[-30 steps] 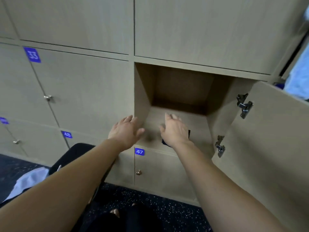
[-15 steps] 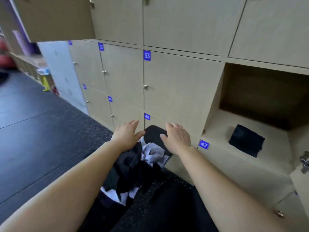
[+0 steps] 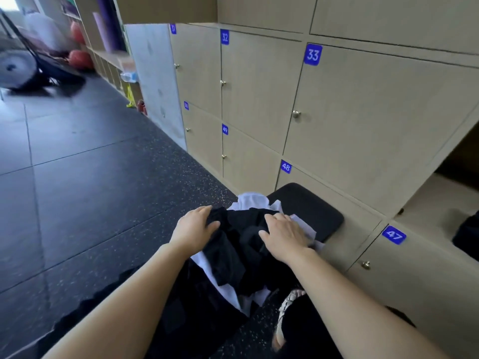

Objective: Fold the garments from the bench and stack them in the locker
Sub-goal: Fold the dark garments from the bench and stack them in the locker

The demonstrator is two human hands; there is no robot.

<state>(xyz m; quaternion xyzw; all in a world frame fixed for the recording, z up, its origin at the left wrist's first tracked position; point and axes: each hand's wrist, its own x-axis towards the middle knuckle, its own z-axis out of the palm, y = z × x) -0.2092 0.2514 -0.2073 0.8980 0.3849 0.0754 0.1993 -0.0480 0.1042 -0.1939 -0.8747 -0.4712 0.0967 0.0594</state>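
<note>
Garment pile (image 3: 233, 255) on bench (image 3: 311, 211); left hand (image 3: 193, 228), right hand (image 3: 283, 237) rest on it — fingers loose, gripping nothing.

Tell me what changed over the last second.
The right hand released the folded dark garment in the open locker; it and the left hand swung left to the bench and now rest on the garment pile. The folded garment stays put.

From your twelve to three o'clock, you read blue locker-door tag 32 (image 3: 224, 37), tag 33 (image 3: 312, 54), tag 49 (image 3: 225, 129), tag 48 (image 3: 285, 167) and tag 47 (image 3: 394, 235).
</note>
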